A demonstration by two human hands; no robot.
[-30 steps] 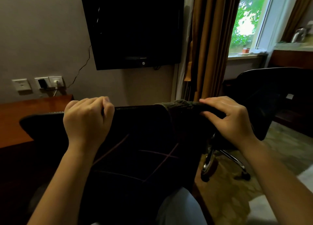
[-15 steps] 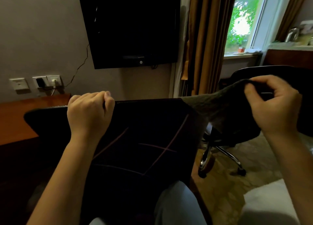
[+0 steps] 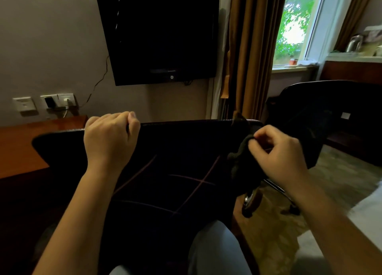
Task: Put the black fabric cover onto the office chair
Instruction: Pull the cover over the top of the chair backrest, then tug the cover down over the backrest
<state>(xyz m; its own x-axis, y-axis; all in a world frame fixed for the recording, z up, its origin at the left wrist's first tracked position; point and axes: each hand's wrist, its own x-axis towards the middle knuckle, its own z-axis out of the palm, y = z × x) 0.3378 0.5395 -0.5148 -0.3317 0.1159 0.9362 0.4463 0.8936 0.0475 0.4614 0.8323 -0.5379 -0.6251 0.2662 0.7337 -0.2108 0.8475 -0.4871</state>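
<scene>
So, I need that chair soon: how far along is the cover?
Partly on. The cover already spans the chair back's top edge under the left hand. The right hand pinches a bunched corner beside the right end. Left: the chair back's bare left end, then pulling it down.

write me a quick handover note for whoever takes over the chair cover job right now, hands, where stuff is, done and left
Left hand: closed fist gripping the top edge of the black fabric cover with thin pink lines, at the top of the black office chair backrest.
Right hand: pinching the bunched right edge of the cover.
Done: cover drapes over the middle of the backrest.
Left: right corner looks loose and bunched; the backrest's left end is bare. Probably pull both corners over and smooth down.
</scene>
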